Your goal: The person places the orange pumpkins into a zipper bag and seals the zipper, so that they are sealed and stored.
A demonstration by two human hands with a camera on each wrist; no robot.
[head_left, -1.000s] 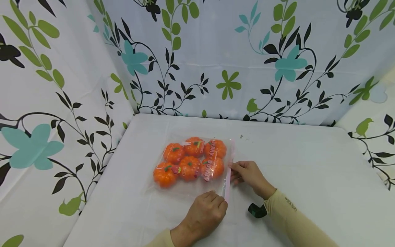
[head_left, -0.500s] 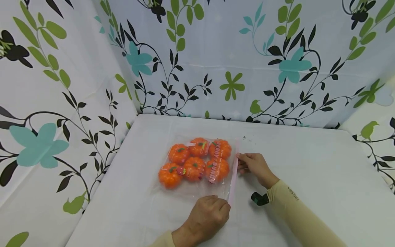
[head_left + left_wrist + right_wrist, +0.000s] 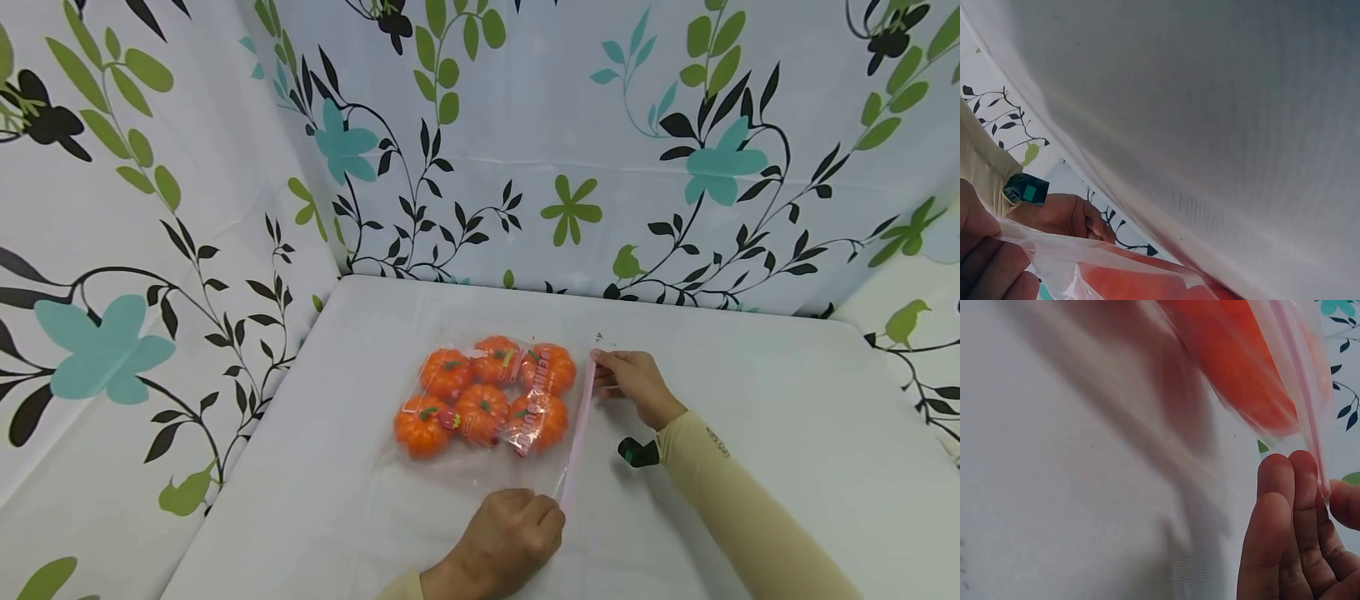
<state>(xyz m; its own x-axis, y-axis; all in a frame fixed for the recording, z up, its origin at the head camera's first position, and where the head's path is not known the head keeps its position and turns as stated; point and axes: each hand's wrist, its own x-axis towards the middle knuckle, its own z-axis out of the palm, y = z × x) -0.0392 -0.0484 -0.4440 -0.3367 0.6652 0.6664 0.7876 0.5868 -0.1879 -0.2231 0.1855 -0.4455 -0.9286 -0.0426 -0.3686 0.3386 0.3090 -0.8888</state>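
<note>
A clear zip bag (image 3: pixel 465 477) with red print lies on the white table, holding several orange toy pumpkins (image 3: pixel 482 414) with green stems. Along its right edge runs a pink zip strip (image 3: pixel 581 425). My left hand (image 3: pixel 504 533) pinches the near end of that edge, fingers curled. At the far end, my right hand (image 3: pixel 636 385) pinches the strip between thumb and fingers. The right wrist view shows the strip's tip between the right thumb (image 3: pixel 1346 503) and fingers (image 3: pixel 1275 478). In the left wrist view, bag film (image 3: pixel 1054 247) is gripped by the left hand (image 3: pixel 991 265).
White cloth covers the table (image 3: pixel 765 417). A patterned curtain (image 3: pixel 525 142) with leaves and flowers stands behind and at both sides. A small dark device (image 3: pixel 638 452) sits at the right wrist. Small dark specks (image 3: pixel 600 338) mark the cloth beyond the bag.
My right hand has slid away from me along the pink strip, from its middle to its far end. My left hand still pinches the near corner. The head view has shifted slightly.
</note>
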